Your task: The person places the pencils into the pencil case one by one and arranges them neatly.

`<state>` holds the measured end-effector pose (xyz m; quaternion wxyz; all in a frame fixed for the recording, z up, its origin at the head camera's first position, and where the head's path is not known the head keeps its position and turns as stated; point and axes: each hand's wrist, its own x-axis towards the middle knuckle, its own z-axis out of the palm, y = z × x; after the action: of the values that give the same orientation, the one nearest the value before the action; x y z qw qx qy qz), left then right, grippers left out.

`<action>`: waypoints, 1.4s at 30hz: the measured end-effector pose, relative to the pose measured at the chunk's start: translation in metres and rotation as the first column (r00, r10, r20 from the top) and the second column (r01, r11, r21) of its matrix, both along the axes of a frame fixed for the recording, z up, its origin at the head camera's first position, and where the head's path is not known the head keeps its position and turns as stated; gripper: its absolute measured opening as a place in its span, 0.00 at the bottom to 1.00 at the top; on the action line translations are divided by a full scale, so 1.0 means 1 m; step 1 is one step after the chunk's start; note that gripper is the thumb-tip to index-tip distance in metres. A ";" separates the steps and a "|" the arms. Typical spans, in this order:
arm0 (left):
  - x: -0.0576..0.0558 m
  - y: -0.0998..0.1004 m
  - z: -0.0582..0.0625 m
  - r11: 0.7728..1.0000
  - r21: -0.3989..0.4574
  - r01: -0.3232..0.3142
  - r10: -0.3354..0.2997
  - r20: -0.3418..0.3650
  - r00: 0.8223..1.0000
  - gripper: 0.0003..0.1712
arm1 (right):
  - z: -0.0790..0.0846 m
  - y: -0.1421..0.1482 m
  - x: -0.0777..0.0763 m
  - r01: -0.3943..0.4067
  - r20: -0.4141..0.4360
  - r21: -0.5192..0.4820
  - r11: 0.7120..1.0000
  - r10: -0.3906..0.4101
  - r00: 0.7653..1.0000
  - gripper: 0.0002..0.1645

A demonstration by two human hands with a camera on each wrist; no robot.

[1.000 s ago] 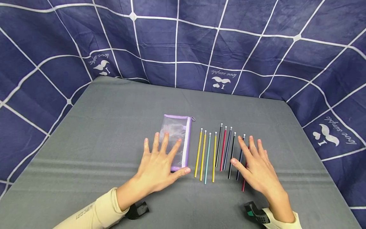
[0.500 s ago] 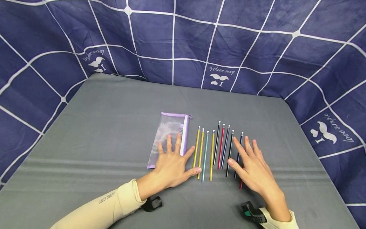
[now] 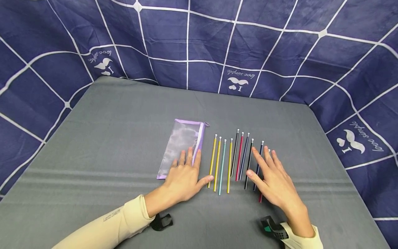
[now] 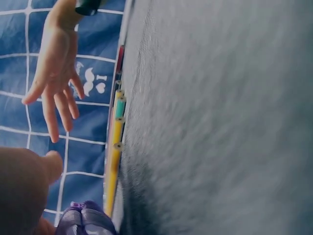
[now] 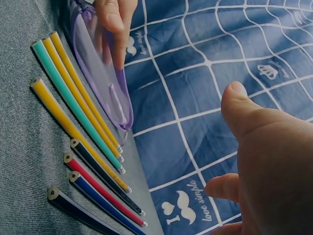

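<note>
A see-through pencil pouch (image 3: pixel 180 138) with purple trim and a white zip strip lies left of several pencils. My left hand (image 3: pixel 182 181) is over its near right part, fingers extended and thumb spread toward the pencils. In the right wrist view, some of its fingers show through the sheer pouch (image 5: pixel 100 63); contact is hard to judge. My right hand (image 3: pixel 276 183), fingers spread, hovers over the right end of the pencil row, partly hiding a red pencil (image 3: pixel 260 197). Yellow pencils (image 3: pixel 212 160), a teal pencil (image 3: pixel 222 167) and dark ones lie roughly parallel, erasers away from me.
A grey cloth covers the table (image 3: pixel 124 114). Behind it and at both sides hangs a dark blue curtain (image 3: pixel 168 38) with white lines. Black wrist devices (image 3: pixel 161 221) sit under both forearms, just above the cloth.
My left hand first moved right across the pouch, then slightly back left. The pouch has slanted, its near end shifting left. My right hand stays over the pencils; the view has shifted slightly.
</note>
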<state>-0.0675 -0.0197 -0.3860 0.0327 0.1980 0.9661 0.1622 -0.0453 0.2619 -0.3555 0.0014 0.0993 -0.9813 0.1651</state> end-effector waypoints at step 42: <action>-0.011 -0.020 -0.043 0.673 0.739 0.038 0.050 -0.097 0.994 0.33 | -0.026 0.044 -0.035 0.477 0.214 -0.406 0.779 -0.426 0.879 0.22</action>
<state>-0.0787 -0.0398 -0.4293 -0.1037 0.1998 0.8187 0.5283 -0.0804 0.3056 -0.3818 0.0095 -0.1512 -0.9100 0.3859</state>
